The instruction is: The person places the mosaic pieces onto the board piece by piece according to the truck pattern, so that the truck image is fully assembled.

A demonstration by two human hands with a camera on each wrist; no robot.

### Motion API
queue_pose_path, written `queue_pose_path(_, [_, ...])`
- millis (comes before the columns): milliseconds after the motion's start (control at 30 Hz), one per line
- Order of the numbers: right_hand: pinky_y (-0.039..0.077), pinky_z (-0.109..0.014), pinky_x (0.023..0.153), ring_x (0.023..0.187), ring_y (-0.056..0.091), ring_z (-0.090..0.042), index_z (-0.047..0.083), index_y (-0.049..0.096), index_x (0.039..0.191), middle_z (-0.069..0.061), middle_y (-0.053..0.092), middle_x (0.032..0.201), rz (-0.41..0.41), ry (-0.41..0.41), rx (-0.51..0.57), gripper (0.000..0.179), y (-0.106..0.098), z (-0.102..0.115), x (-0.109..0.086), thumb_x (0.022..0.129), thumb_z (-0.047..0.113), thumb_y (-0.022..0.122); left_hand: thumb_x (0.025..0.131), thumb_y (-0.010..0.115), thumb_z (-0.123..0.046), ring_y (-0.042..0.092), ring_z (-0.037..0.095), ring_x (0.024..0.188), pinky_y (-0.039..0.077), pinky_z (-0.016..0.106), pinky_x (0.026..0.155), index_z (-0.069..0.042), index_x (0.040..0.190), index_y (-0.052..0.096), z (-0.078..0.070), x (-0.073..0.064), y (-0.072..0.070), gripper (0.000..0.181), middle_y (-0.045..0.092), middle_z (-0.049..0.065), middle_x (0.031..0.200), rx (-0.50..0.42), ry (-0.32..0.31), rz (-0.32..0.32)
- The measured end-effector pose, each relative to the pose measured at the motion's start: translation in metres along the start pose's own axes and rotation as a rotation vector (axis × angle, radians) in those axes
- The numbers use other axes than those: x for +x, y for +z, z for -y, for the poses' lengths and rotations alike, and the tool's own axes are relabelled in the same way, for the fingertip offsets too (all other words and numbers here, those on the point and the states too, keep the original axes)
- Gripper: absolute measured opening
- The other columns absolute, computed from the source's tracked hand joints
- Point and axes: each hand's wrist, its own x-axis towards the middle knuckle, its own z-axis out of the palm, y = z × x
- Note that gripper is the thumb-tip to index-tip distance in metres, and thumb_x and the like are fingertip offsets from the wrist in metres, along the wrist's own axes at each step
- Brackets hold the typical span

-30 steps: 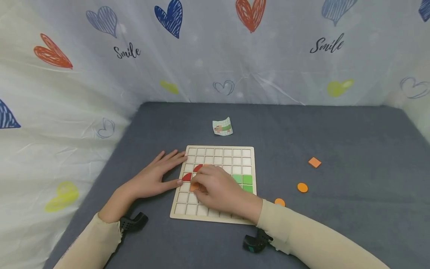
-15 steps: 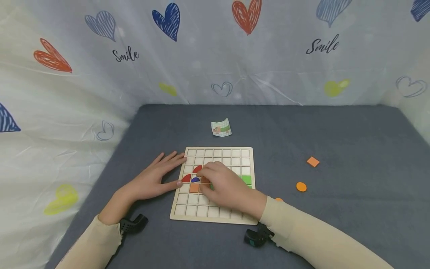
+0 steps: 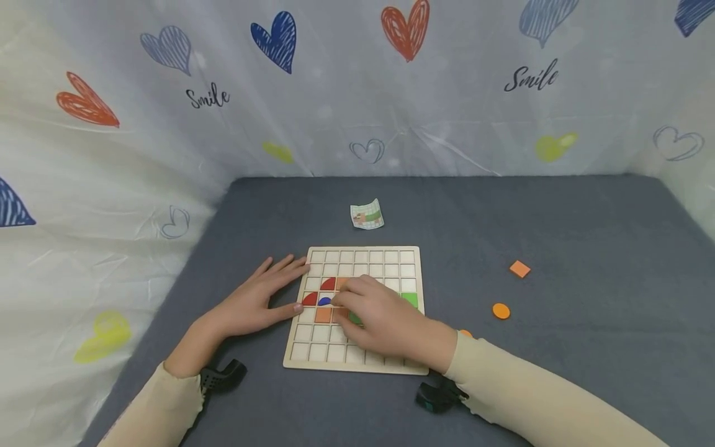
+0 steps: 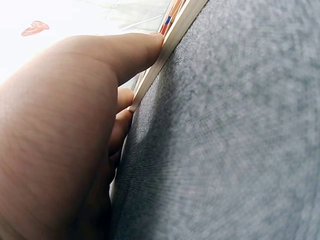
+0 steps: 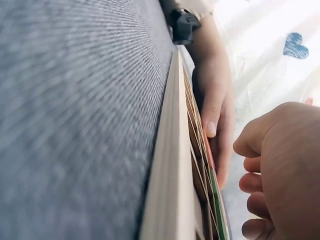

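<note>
In the head view, a wooden grid board (image 3: 357, 254) lies on the table. My left hand (image 3: 246, 301) is spread at its left edge, with fingertips and thumb touching the frame. Over the board's middle, my right hand (image 3: 385, 320) has loosely bent fingers, and the right wrist view shows no piece between them. Beside its fingertips, a blue half-round piece (image 3: 325, 302) sits in a square. Red quarter-round pieces (image 3: 328, 284), orange squares (image 3: 323, 315) and green squares (image 3: 410, 300) fill other squares. The right hand hides part of the grid.
A small picture card (image 3: 367, 215) lies behind the board. To the right are a loose orange square (image 3: 520, 269) and an orange disc (image 3: 501, 311). Another orange disc (image 3: 465, 334) is partly covered by the right sleeve. A heart-printed curtain (image 3: 335, 93) hangs behind the table.
My right hand has moved slightly right, uncovering the blue half-round piece and an orange square. My left hand stays at the board's edge. The view has shifted a little.
</note>
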Motion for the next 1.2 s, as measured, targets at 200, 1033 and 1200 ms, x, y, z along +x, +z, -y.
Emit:
queue_pose_path(200, [0.057, -0.031, 0.088, 0.098, 0.062, -0.017, 0.011, 0.08, 0.115, 0.003, 0.068, 0.108, -0.007, -0.005, -0.031, 0.016, -0.009, 0.0, -0.008, 0.1, 0.016, 0.079, 0.105, 0.073, -0.053, 0.016, 0.03, 0.168, 0.001, 0.06, 0.135, -0.024, 0.173, 0.036, 0.0, 0.0, 0.001, 0.083, 0.029, 0.0, 0.179, 0.007, -0.008, 0.003])
queue_pose_path(1033, [0.055, -0.038, 0.082, 0.095, 0.061, -0.015, 0.009, 0.08, 0.117, 0.001, 0.07, 0.115, -0.03, 0.114, -0.182, 0.023, -0.064, -0.025, -0.079, 0.096, 0.017, 0.083, 0.105, 0.07, -0.057, 0.016, 0.028, 0.168, 0.001, 0.058, 0.136, -0.026, 0.174, 0.035, 0.002, -0.002, 0.002, 0.084, 0.027, -0.002, 0.179, 0.022, -0.012, 0.008])
queue_pose_path(1200, [0.057, -0.04, 0.082, 0.097, 0.064, -0.016, 0.009, 0.081, 0.116, 0.001, 0.071, 0.115, -0.053, 0.169, -0.209, 0.023, -0.076, -0.038, -0.093, 0.095, 0.016, 0.084, 0.105, 0.071, -0.056, 0.019, 0.032, 0.167, 0.003, 0.06, 0.135, -0.024, 0.173, 0.036, 0.003, -0.002, 0.003, 0.083, 0.029, 0.001, 0.179, 0.024, 0.004, -0.012])
